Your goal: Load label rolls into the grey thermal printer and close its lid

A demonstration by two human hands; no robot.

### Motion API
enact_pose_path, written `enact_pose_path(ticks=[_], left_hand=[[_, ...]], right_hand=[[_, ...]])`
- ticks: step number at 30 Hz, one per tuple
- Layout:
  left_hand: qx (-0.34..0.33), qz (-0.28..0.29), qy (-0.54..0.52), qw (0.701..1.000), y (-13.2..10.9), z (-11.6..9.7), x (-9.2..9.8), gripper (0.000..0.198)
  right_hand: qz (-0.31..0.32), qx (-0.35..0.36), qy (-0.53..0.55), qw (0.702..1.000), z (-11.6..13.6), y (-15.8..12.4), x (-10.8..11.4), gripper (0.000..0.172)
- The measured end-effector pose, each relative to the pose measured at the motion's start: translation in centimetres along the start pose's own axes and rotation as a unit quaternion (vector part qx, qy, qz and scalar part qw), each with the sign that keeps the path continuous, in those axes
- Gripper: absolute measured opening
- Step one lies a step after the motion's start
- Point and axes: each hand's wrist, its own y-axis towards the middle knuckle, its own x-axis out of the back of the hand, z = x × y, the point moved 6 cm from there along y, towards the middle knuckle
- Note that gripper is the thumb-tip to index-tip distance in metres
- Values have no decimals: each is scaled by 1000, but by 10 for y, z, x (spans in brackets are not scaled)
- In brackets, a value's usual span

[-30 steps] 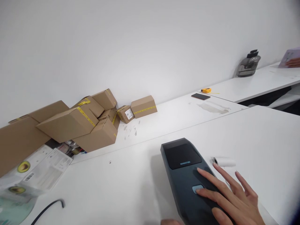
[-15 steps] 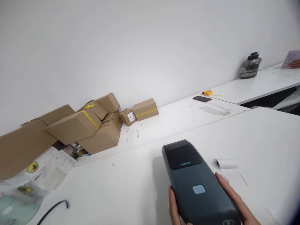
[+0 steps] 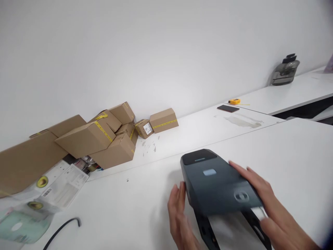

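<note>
Between my hands is a dark blue-grey label printer (image 3: 221, 185), with a black display panel, a pale button and a round mark near its end. It is tilted, and at the near end two dark side arms frame an open gap with white showing through. My left hand (image 3: 179, 217) is blurred, its fingers together against the printer's left side. On the other side my right hand (image 3: 270, 205) grips the right edge, fingers along the top and thumb near the gap, beside a small white piece (image 3: 258, 212).
Cardboard boxes (image 3: 85, 139) are piled at the left, with plastic-bagged packs (image 3: 63, 184) in front. A black cable (image 3: 61, 231) lies near the front left. Toward the back right are a phone (image 3: 228, 108), a yellow tape measure (image 3: 234, 101) and a grey jug (image 3: 285, 71).
The printer has tipped so its top looks shorter and its near-end gap shows. My right hand has come further over its edge. The white paper roll is now hidden.
</note>
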Motion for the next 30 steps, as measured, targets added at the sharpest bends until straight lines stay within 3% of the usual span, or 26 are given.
enact_pose_path(ticks=[2,4,6,13,19,23,25,27,28,30], left_hand=[[-12,-22,14,1000,28,-6,-8,51],[-26,-39,47,998,51,-3,-14,43],[-38,-14,81,996,65,7,-21,38],[39,147,159,976,64,48,-33,30],[65,171,144,972,65,48,-35,29],[65,161,131,976,64,48,-34,32],[72,152,137,976,64,49,-33,35],[85,149,145,974,64,50,-32,40],[86,151,145,974,64,49,-32,42],[77,155,144,974,63,45,-33,45]], right_hand=[[-19,77,5,997,15,43,5,56],[-44,65,31,996,15,84,7,49],[-58,27,56,996,11,119,5,45],[-23,-83,117,989,-8,186,-7,56],[-27,-147,180,972,-35,224,-31,63],[-68,-126,152,978,-29,216,-25,62],[-134,-46,106,984,-14,190,-9,54],[-197,120,19,973,9,152,5,34],[-179,184,-3,966,17,134,4,24],[-5,209,-40,977,15,109,-18,15]])
